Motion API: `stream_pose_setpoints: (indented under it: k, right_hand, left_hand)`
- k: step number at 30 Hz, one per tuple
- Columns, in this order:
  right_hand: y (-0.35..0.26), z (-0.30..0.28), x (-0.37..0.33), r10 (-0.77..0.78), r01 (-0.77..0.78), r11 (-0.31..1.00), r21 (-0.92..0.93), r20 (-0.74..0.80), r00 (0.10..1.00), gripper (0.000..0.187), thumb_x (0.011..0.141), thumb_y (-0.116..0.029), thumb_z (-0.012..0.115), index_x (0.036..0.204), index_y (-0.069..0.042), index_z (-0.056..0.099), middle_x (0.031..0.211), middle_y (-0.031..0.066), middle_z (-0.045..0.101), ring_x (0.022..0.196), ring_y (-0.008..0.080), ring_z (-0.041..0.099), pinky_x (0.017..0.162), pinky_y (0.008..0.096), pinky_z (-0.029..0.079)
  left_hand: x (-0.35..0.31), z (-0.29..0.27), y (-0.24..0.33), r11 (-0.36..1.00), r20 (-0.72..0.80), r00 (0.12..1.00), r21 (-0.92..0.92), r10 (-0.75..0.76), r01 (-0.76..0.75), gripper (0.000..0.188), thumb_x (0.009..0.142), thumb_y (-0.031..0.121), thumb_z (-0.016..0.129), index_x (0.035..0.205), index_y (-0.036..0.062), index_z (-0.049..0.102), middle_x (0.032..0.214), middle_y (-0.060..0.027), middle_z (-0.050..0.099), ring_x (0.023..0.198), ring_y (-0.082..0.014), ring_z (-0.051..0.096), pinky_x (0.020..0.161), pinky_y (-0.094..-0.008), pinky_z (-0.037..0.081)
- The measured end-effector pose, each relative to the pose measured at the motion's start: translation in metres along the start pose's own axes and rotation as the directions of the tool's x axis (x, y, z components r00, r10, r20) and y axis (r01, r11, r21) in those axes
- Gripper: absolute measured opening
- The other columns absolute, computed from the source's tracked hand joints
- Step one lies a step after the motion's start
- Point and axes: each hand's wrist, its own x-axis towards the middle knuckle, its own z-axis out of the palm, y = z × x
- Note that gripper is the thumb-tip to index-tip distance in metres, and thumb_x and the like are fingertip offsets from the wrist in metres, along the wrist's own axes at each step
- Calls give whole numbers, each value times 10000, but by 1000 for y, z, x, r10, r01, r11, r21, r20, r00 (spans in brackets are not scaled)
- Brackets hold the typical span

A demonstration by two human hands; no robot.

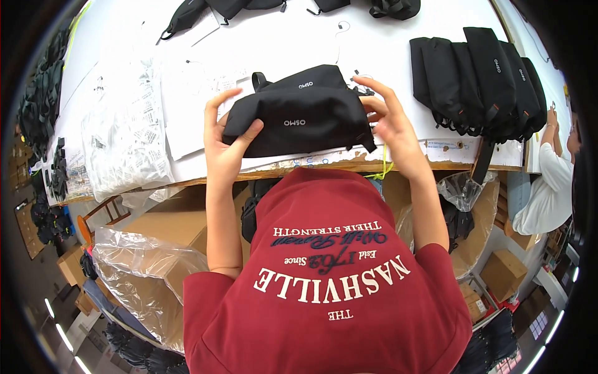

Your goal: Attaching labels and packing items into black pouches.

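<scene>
A black fabric pouch [299,128] with a small pale print is held up at the near edge of the white table, in front of me. My left hand [232,134] grips its left end, thumb on the near face and fingers behind. At the other end, my right hand [395,121] has its fingers apart, close to the pouch's corner and a short strap; whether a fingertip touches it I cannot tell. Just behind lies a second black pouch [311,77] with a loop at its left, partly covered by the first.
Several black pouches [483,81] lie overlapping at the right of the table [367,37]. Clear plastic bags [121,134] are heaped at the left. More black bags [249,5] lie at the far side. Plastic-lined cardboard boxes [156,249] stand below the edge. Another person [545,193] works at the right.
</scene>
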Motion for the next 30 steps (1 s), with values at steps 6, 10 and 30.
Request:
stream_pose_setpoints:
  k: [6,10,30]
  right_hand:
    - [-15,8,2,-231,203,913,-354,-40,972,377,739,-90,734,1096,-44,624,1016,56,647,907,144,580,812,265,431]
    - [-18,-13,0,-320,330,903,-275,82,944,229,660,-28,728,884,-26,685,852,40,646,764,134,543,714,242,403]
    - [-113,-274,-56,-645,-154,611,-777,-601,472,369,822,-263,715,1120,-57,642,901,25,633,648,46,533,564,178,431]
  left_hand:
    - [2,9,-15,955,38,960,-118,277,-271,267,835,169,700,1045,40,598,938,-54,614,878,-120,520,808,-232,382]
    - [8,16,-21,922,80,966,-327,247,-209,345,815,373,701,879,46,613,828,-20,569,810,-127,461,749,-255,344]
    - [36,-154,-96,104,-234,971,968,57,227,757,813,547,603,1369,70,412,1432,-233,319,1316,-391,291,1077,-481,240]
